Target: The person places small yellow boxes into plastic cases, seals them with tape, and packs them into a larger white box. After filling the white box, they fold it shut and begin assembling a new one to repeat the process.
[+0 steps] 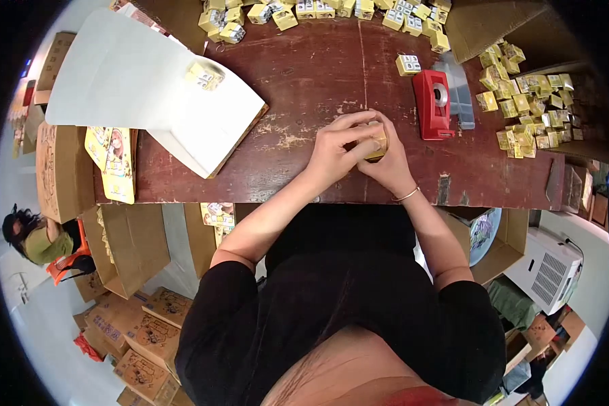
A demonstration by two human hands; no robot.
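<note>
Both hands come together over the near part of the dark red table (304,177), around a small yellow box (377,143). My left hand (338,143) has its fingers closed on the box from the left and top. From the right, my right hand (391,162) wraps it, a thin bracelet on the wrist. Fingers cover most of the box. To the right stands a red tape dispenser (426,108) with a roll of tape, beside a translucent grey-blue plastic piece (460,95). Just behind it sits another small yellow-and-white box (408,65).
An open white carton (216,125) at left contains small yellow boxes (205,76). Yellow printed packets (118,166) lie beside it. Several more yellow boxes (304,9) line the back; a cardboard box (575,71) at right holds others. A person (44,237) sits far left.
</note>
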